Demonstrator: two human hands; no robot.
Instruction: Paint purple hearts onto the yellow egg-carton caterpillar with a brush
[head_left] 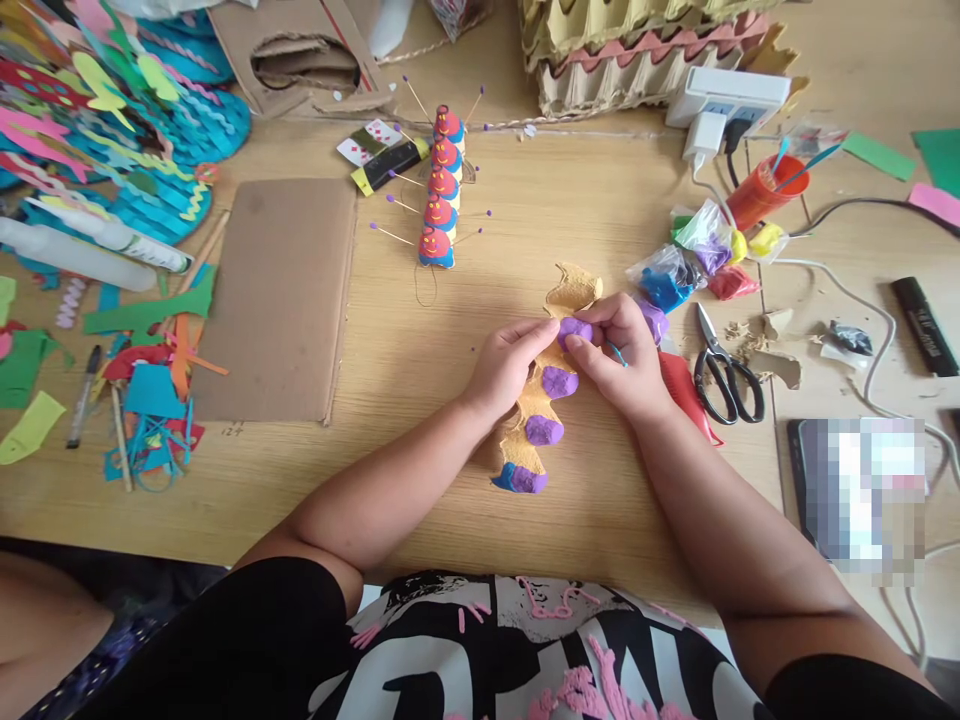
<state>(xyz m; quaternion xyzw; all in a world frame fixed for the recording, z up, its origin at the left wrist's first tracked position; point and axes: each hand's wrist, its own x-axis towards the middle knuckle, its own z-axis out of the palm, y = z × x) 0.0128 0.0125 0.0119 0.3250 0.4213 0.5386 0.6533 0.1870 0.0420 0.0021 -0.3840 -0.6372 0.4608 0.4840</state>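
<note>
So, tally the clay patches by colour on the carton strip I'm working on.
On the carton strip, visible patches:
Purple patches: 4
Blue patch: 1
Total: 5

The one view comes from a camera worn on the person's head, facing forward and steeply down on the table (405, 340), at about arm's reach from the work; the far edge of the scene is perhaps cut off.
</note>
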